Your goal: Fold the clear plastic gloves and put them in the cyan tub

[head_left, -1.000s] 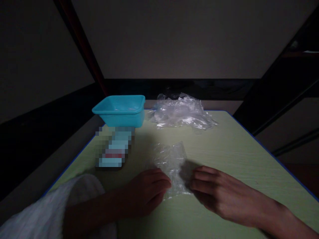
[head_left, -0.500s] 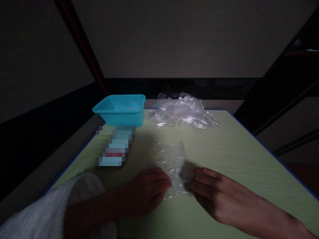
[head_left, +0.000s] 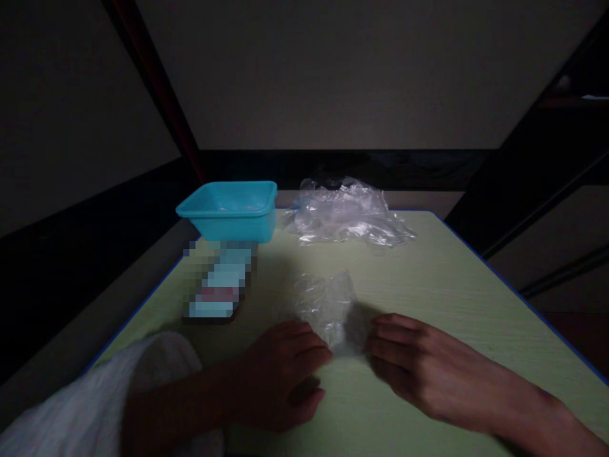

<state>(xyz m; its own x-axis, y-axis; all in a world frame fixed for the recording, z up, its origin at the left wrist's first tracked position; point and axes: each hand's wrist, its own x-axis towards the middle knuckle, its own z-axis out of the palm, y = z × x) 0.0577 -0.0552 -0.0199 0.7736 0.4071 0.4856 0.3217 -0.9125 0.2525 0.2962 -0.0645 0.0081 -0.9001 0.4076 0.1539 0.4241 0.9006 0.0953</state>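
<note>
A clear, crinkled plastic bag [head_left: 328,304] lies flat in the middle of the table. My left hand [head_left: 285,374], in a white sleeve, is at its near left corner. The fingertips there touch the plastic, while the thumb stands apart below them with a gap between. At the bag's right edge, my right hand [head_left: 404,355] has its fingers bent together on the plastic; its thumb is hidden beneath the hand.
A turquoise plastic basin [head_left: 233,225] stands at the far left of the pale green table [head_left: 457,304]. Beside it, at the back, rests a heap of clear plastic bags [head_left: 352,216]. A pixelated flat object [head_left: 223,279] lies in front of the basin. The table has a blue edge.
The bag's near edge is now farther from me, so the bag looks shorter. My left thumb has parted from the fingers, and my right hand has shifted slightly.
</note>
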